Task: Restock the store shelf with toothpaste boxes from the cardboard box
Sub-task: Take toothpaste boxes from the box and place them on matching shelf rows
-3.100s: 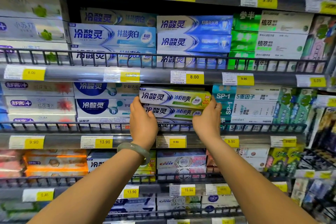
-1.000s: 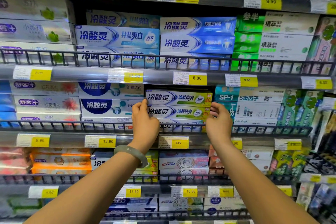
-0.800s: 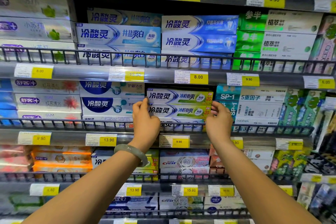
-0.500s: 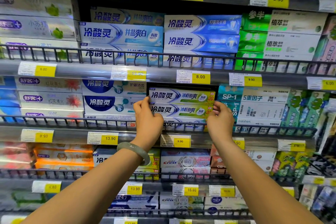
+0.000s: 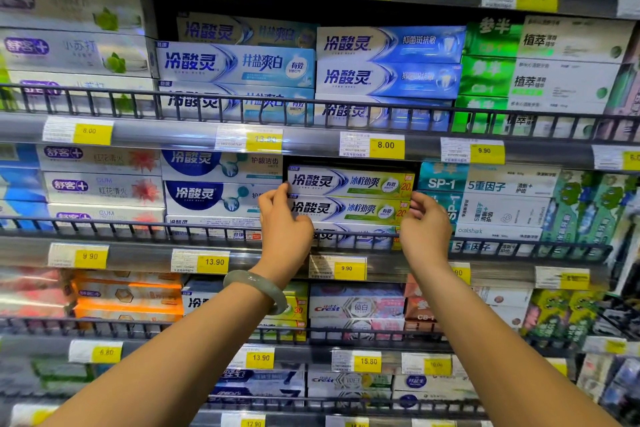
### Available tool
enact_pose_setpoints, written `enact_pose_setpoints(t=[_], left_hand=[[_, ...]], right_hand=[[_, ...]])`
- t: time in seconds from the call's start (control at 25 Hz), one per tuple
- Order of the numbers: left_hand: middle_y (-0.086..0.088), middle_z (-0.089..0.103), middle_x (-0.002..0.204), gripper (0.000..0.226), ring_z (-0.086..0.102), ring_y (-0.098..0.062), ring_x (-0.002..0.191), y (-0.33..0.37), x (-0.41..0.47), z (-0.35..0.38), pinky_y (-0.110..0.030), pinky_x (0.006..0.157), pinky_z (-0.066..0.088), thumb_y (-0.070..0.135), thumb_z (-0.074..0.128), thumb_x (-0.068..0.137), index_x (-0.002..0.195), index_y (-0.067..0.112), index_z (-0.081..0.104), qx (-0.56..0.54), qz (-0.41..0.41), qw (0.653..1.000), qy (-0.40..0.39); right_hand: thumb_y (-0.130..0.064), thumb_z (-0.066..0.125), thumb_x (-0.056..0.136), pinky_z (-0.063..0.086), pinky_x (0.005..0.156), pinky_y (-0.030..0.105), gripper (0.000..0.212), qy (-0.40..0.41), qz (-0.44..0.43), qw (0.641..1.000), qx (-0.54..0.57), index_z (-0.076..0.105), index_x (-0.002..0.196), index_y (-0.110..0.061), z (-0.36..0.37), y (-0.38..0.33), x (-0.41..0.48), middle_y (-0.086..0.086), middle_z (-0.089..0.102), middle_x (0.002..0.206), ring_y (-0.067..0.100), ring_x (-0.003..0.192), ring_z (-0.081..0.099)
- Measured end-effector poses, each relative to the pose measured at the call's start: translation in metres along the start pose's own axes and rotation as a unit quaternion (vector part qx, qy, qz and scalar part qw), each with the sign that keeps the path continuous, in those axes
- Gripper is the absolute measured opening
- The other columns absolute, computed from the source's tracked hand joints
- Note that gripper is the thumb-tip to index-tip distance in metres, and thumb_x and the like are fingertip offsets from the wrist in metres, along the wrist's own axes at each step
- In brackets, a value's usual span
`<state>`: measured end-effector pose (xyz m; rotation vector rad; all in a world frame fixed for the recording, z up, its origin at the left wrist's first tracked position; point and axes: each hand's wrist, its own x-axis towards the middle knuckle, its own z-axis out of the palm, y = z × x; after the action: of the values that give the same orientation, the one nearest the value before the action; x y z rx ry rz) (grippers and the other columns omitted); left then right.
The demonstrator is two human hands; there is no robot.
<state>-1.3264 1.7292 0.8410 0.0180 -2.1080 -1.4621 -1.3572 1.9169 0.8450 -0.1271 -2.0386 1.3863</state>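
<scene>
Nearest the camera, two bare forearms rise from the bottom edge toward the shelving, the left one wearing a pale jade-green bangle (image 5: pixel 256 289) at the wrist. The left hand (image 5: pixel 284 222) is raised with its back to the camera, its bent fingertips against the left ends of the stacked boxes. Its palm side is hidden, so I cannot tell whether it clasps them or only touches. The right hand (image 5: pixel 424 225) curls its fingers round the right end of the second toothpaste box (image 5: pixel 346 210), thumb at the front face, pinching that end. Both hands reach over the black wire rail (image 5: pixel 121 230) along the front of the grey shelf (image 5: pixel 138 255), where a yellow 9.90 price tag (image 5: pixel 337 268) hangs between the two wrists. The second toothpaste box lies flat in a stack of matching white-and-lime boxes. The top toothpaste box (image 5: pixel 349 182) lies directly on it, and a third toothpaste box (image 5: pixel 353 236) sits beneath, partly hidden behind the rail. Just left of the stack are navy-and-white toothpaste boxes (image 5: pixel 214 196), and just right are teal SP-1 boxes (image 5: pixel 485 185). Farther up, the next shelf carries an 8.00 tag (image 5: pixel 372 146) and stacked blue toothpaste boxes (image 5: pixel 388 45).
</scene>
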Motion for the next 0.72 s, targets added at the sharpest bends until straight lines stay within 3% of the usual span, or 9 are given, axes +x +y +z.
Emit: enact_pose_setpoints(t=[0.24, 0.36, 0.48, 0.6, 0.72], left_hand=[[-0.001, 0.032, 0.130, 0.055, 0.048, -0.028, 0.116, -0.001, -0.001, -0.004, -0.042, 0.106, 0.042, -0.001, 0.045, 0.086, 0.139, 0.012, 0.036, -0.004, -0.001, 1.000, -0.001], [-0.004, 0.031, 0.139, 0.060, 0.043, -0.026, 0.125, -0.003, -0.005, -0.013, -0.040, 0.110, 0.037, -0.001, 0.045, 0.087, 0.143, 0.015, 0.030, 0.001, 0.000, 1.000, 0.003], [-0.005, 0.028, 0.142, 0.059, 0.042, -0.022, 0.126, -0.005, -0.013, -0.027, -0.036, 0.109, 0.038, -0.001, 0.044, 0.089, 0.144, 0.015, 0.030, -0.006, -0.008, 1.000, 0.005], [-0.007, 0.031, 0.143, 0.054, 0.044, -0.021, 0.123, -0.013, -0.025, -0.055, -0.026, 0.097, 0.038, 0.000, 0.044, 0.091, 0.142, 0.016, 0.033, 0.008, -0.028, 1.000, 0.008], [-0.009, 0.041, 0.139, 0.050, 0.049, -0.019, 0.114, -0.026, -0.038, -0.099, -0.025, 0.089, 0.039, 0.001, 0.044, 0.091, 0.139, 0.014, 0.040, 0.025, -0.054, 0.998, 0.020]], right_hand=[[-0.001, 0.043, 0.092, 0.034, 0.090, 0.021, 0.042, -0.012, -0.003, 1.000, -0.015, 0.052, 0.132, -0.007, -0.003, -0.007, -0.005, 0.013, 0.048, 0.132, 0.015, 0.103, 0.049], [0.003, 0.048, 0.088, 0.042, 0.097, 0.033, 0.043, -0.004, -0.001, 1.000, -0.002, 0.049, 0.130, -0.009, -0.003, -0.009, -0.014, 0.012, 0.045, 0.132, 0.021, 0.111, 0.051], [0.009, 0.047, 0.083, 0.046, 0.093, 0.042, 0.040, 0.014, -0.009, 1.000, -0.009, 0.050, 0.119, -0.009, 0.000, -0.010, -0.023, 0.011, 0.044, 0.126, 0.028, 0.108, 0.053], [0.007, 0.046, 0.083, 0.043, 0.084, 0.036, 0.031, -0.017, -0.022, 1.000, -0.013, 0.052, 0.108, -0.009, 0.014, -0.019, -0.043, 0.006, 0.045, 0.113, 0.027, 0.101, 0.053], [0.004, 0.047, 0.083, 0.030, 0.076, 0.026, 0.026, -0.081, -0.036, 0.996, -0.011, 0.054, 0.102, -0.011, 0.038, -0.036, -0.075, 0.006, 0.050, 0.107, 0.022, 0.093, 0.050]])
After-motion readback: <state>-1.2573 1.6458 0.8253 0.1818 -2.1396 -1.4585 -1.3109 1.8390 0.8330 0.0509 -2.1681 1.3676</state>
